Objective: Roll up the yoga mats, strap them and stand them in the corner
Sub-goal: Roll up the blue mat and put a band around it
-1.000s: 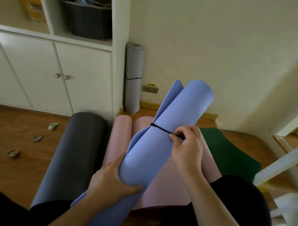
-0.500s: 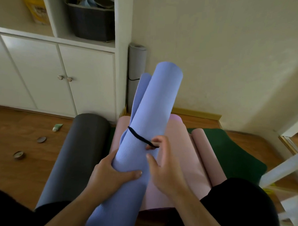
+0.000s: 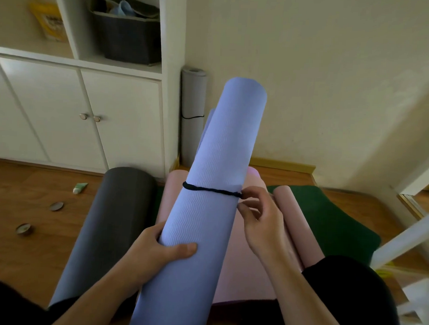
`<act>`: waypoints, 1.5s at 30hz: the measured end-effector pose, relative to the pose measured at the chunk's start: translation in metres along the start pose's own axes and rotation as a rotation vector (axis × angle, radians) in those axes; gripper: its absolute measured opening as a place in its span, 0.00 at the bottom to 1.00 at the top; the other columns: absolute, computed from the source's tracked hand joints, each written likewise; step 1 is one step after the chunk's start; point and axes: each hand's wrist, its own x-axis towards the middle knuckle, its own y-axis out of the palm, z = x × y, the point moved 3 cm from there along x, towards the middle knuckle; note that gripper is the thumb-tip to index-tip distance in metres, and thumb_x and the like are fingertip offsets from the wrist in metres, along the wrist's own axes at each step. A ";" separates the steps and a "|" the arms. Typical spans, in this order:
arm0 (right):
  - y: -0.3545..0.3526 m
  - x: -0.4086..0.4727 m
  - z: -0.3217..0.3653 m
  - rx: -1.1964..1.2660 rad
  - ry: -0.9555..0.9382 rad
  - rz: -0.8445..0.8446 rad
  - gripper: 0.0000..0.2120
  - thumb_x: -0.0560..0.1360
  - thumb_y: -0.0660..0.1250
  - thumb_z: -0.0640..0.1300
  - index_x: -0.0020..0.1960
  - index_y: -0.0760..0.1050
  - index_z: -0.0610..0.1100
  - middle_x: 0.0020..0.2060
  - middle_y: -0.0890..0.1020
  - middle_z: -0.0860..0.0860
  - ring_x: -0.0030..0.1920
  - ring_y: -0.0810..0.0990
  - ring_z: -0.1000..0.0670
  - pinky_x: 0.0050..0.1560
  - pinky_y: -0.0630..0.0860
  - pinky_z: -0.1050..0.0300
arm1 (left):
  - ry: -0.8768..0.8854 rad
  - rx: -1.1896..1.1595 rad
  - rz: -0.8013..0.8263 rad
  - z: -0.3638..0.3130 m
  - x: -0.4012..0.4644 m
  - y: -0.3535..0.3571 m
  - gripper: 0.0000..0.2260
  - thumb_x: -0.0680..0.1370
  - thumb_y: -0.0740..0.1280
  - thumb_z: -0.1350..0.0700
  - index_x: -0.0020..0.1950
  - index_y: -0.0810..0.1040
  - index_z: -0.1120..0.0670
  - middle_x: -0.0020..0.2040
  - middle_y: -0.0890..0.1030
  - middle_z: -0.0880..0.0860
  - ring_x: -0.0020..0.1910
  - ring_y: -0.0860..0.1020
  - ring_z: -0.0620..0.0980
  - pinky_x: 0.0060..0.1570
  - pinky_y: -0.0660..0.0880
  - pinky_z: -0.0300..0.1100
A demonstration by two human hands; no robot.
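From the head camera, the person is kneeling with the rolled blue mat (image 3: 214, 194) tilted up in front of them, its top end pointing toward the corner where a grey mat (image 3: 192, 117) is already standing strapped beside the white cabinet (image 3: 88, 114). The left hand (image 3: 156, 255) is wrapping around the lower part of the blue mat, thumb lying across the front, holding the roll together. The right hand (image 3: 260, 220) is sitting at the right edge of the blue mat, fingertips pinching the end of the black strap (image 3: 211, 189) that's circling the roll about halfway up. Under and behind the blue mat there's a pink mat (image 3: 249, 260) only partly rolled, a dark grey mat (image 3: 114, 222) to its left and a green mat (image 3: 328, 219) lying flat to its right, so plenty is left to do. My worry: the outer flap near the top of the blue mat is peeling away from the roll, so if the strap slips out of that pinch or is sitting too loose, the whole thing could spring open once it's standing up.
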 end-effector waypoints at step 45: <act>0.034 0.370 0.028 -0.016 -0.183 -0.109 0.47 0.56 0.84 0.62 0.68 0.64 0.54 0.53 0.80 0.62 0.45 0.82 0.56 0.31 0.75 0.66 | 0.621 0.258 0.004 -0.288 0.359 -0.028 0.51 0.71 0.81 0.46 0.82 0.49 0.42 0.75 0.72 0.46 0.66 0.79 0.47 0.64 0.80 0.51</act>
